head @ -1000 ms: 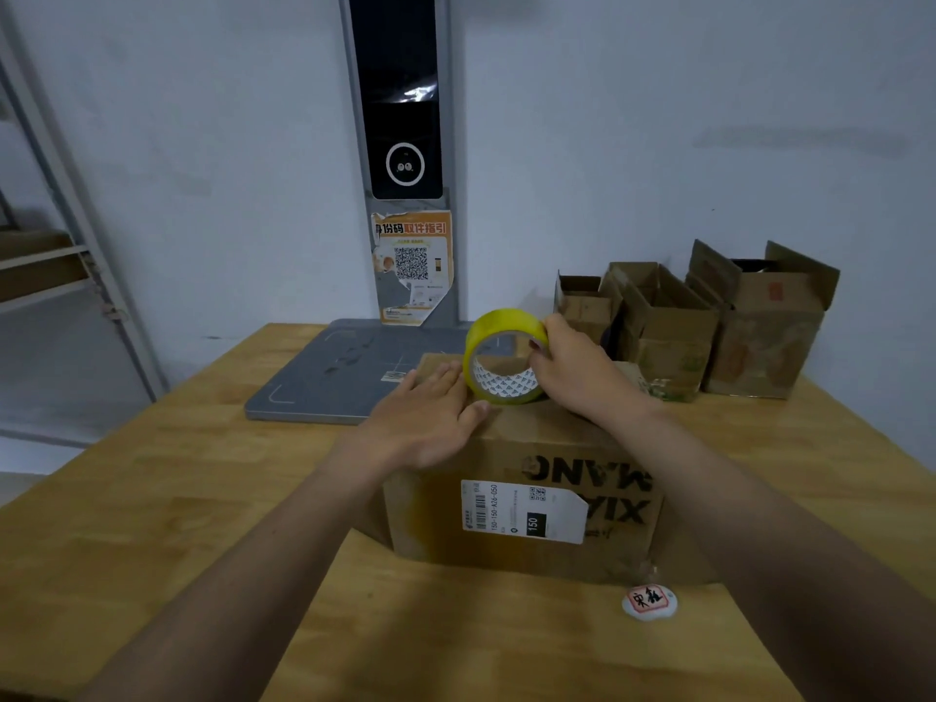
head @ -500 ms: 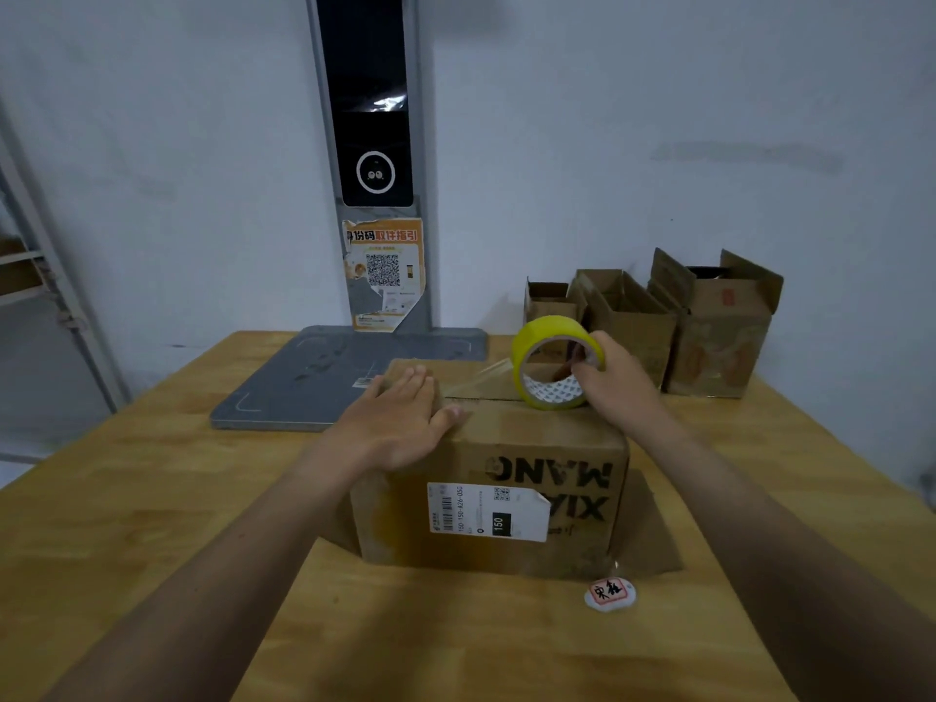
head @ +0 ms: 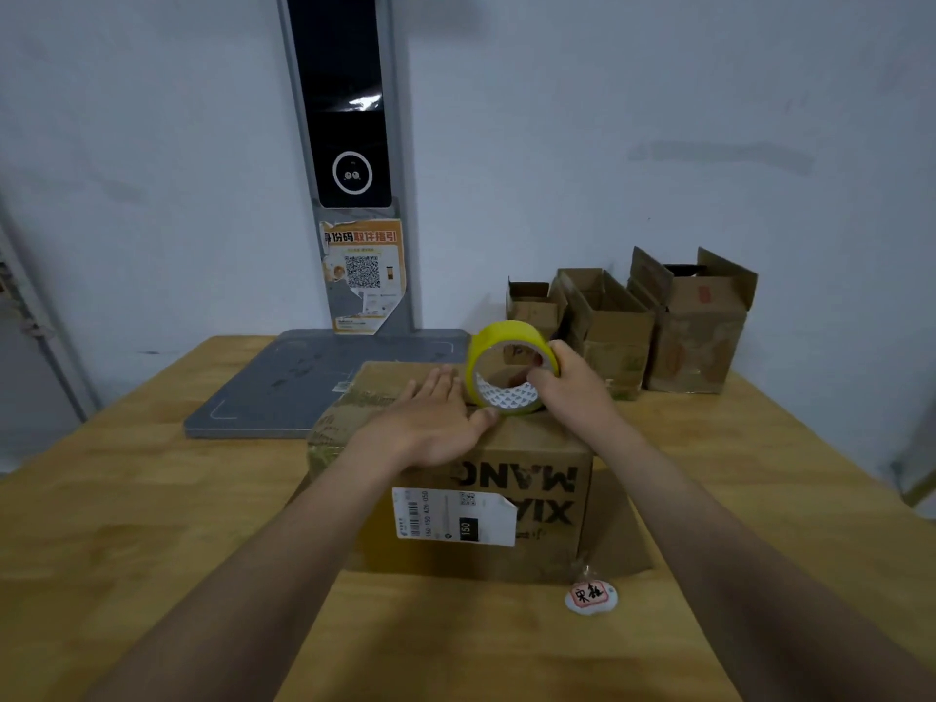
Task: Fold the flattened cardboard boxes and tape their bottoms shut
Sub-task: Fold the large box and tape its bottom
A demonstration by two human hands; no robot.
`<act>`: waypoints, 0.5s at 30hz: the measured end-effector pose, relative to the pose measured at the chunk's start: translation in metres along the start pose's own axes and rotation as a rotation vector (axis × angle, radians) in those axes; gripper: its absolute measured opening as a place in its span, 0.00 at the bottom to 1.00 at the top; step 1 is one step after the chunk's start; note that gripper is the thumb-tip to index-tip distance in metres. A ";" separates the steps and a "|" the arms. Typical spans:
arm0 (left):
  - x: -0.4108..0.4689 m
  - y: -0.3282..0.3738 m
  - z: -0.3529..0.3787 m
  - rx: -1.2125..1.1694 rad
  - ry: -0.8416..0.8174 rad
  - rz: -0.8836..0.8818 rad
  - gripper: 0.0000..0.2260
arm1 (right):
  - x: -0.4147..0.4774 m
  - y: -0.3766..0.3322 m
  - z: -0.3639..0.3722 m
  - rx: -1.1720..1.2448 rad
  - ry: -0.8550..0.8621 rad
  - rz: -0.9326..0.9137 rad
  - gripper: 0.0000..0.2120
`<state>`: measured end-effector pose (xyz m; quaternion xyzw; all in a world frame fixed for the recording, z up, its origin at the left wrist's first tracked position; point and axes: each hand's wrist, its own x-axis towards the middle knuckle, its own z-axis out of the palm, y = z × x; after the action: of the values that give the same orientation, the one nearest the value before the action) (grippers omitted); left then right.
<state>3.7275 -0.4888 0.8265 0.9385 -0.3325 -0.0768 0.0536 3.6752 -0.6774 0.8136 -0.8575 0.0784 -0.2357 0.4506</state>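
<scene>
1. The desk (head: 126, 524) is made of pale, jointed wooden planks with a smooth, faintly glossy grain.
2. A flat grey slab (head: 304, 387) with rounded corners lies at the back of the desk. A slim grey column (head: 402, 144) rises from it, with a glossy black panel and a torn orange QR poster (head: 364, 273) on its face.
3. The cardboard box (head: 547, 549) stands in the middle of the desk. It is worn brown corrugated board with scuffed corners and bold black lettering that reads upside down. One loose flap splays flat on the desk at its right base.
4. Three smaller open boxes (head: 699, 336) stand in a row against the wall at the back right. Their flaps are up, their board creased and stained.
5. The left hand (head: 430, 423) lies palm down on the box top with its fingers straight and together, and its thumb tip is just beside the roll.
6. The right hand (head: 572, 387) grips the tape roll (head: 499, 331) with its fingers curled over the outer rim and its thumb hooked into the core.
7. The roll is a wide yellow ring with a white printed inner core. It stands on edge on the box top near the back right.
8. A white rectangular shipping label (head: 451, 516) is stuck to the box front, with one corner peeling.
9. A small rounded white tag (head: 590, 596) with red-bordered characters lies on the desk, just in front of the box's right corner.
</scene>
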 end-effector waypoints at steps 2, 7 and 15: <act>-0.007 -0.011 0.000 0.006 0.009 -0.022 0.35 | -0.001 -0.007 0.012 0.022 -0.007 -0.010 0.05; -0.027 -0.044 -0.003 0.008 0.016 -0.088 0.35 | -0.004 -0.031 0.048 0.044 -0.052 -0.070 0.07; -0.033 -0.048 -0.005 -0.007 0.019 -0.119 0.37 | 0.011 -0.048 0.030 -0.198 -0.093 -0.135 0.06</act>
<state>3.7326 -0.4306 0.8272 0.9570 -0.2753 -0.0722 0.0554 3.6948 -0.6315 0.8418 -0.9111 0.0223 -0.2164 0.3501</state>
